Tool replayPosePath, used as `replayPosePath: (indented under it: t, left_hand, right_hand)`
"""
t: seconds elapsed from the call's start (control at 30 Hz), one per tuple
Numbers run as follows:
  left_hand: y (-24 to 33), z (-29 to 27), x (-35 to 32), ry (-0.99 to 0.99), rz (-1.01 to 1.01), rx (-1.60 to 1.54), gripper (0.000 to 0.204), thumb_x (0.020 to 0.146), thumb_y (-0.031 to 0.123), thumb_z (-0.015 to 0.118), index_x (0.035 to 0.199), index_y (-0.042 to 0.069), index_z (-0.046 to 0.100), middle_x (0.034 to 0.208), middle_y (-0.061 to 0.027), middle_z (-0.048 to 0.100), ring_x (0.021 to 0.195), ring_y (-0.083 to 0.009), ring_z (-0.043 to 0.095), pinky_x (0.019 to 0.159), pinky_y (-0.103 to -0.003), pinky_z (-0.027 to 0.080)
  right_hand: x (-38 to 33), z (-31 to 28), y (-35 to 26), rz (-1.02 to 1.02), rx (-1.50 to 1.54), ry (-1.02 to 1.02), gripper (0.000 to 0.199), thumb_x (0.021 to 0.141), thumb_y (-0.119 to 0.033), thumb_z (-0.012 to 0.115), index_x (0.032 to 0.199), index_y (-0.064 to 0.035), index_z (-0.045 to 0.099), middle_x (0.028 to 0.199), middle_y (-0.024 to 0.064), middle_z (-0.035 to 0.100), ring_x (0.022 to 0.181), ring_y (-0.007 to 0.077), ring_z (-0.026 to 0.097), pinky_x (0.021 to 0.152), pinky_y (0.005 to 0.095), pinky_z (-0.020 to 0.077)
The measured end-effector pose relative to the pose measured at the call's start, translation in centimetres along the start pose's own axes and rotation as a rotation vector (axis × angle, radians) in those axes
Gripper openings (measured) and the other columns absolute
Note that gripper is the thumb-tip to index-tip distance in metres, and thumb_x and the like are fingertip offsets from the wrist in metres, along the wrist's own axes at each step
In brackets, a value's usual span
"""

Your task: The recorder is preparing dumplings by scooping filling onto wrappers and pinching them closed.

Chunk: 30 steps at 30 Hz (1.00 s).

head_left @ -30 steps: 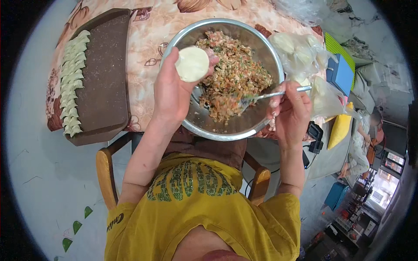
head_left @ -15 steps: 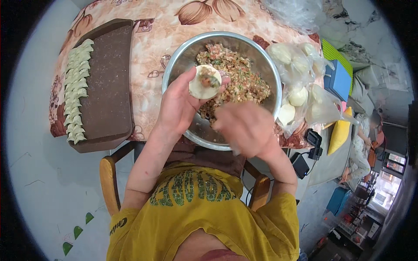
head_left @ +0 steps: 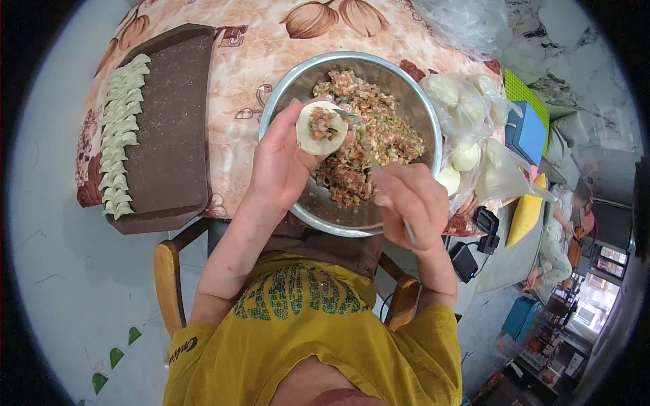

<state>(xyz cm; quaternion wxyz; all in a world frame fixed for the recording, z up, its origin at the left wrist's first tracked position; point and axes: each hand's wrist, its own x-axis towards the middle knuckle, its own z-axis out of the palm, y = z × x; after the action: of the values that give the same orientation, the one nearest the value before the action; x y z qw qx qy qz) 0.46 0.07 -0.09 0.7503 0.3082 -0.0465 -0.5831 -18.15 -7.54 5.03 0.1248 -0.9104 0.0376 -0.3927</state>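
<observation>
On my left hand (head_left: pixel 279 159), held palm up with fingers curled, rests a round dough wrapper (head_left: pixel 315 143) with a small heap of filling (head_left: pixel 323 124) at its middle. My right hand (head_left: pixel 415 203) grips a slim metal utensil (head_left: pixel 409 231); motion smears its front part, so its exact kind is unclear. The utensil slants up over the filling toward the wrapper's right edge. Both hands are over the near part of a large steel bowl (head_left: pixel 288 82), which holds a mound of chopped meat and vegetable filling (head_left: pixel 379 128).
At the left a brown tray (head_left: pixel 172 128) carries a column of folded dumplings (head_left: pixel 122 139). Right of the bowl lie plastic bags (head_left: pixel 457 101) with pale dough rounds. A blue box (head_left: pixel 527 130) stands beyond them. A wooden chair (head_left: pixel 169 277) is around me; farther right sits another person (head_left: pixel 558 233).
My right hand has moved right and slightly down, away from the wrapper, and the utensil now shows. The left hand stays nearly in place with the filled wrapper.
</observation>
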Motion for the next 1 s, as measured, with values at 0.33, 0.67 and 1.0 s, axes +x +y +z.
replayPosePath:
  t: [0.33,0.67,1.0]
  left_hand:
    - [0.5,-0.2,-0.1,-0.066,-0.033,-0.064,0.05,0.11,0.04,0.034,0.133,-0.001,0.052,0.128,-0.0189,0.065,0.123,-0.0309,0.063,0.107,-0.045,0.05]
    - [0.3,-0.1,0.1,-0.103,-0.115,-0.054,0.053,0.111,0.04,0.033,0.132,-0.004,0.054,0.124,-0.0187,0.067,0.114,-0.0303,0.066,0.104,-0.045,0.05]
    - [0.3,-0.2,0.1,-0.075,-0.064,-0.108,0.052,0.11,0.04,0.037,0.133,-0.003,0.053,0.129,-0.0202,0.064,0.121,-0.0331,0.063,0.106,-0.047,0.05]
  right_hand:
    - [-0.9,0.3,0.1,0.289,0.303,0.189,0.008,0.095,0.002,0.063,0.103,0.0027,0.065,0.087,0.0153,0.071,0.074,0.0287,0.069,0.065,0.0355,0.0548]
    - [-0.7,1.3,1.1,0.117,0.167,0.087,0.013,0.091,0.002,0.068,0.103,0.0022,0.064,0.09,0.0142,0.071,0.072,0.0287,0.068,0.06,0.0352,0.0538]
    - [-2.1,-0.7,0.5,0.299,0.262,0.241,0.009,0.095,0.0,0.063,0.103,0.0038,0.065,0.089,0.0174,0.072,0.073,0.0273,0.068,0.065,0.0373,0.0548]
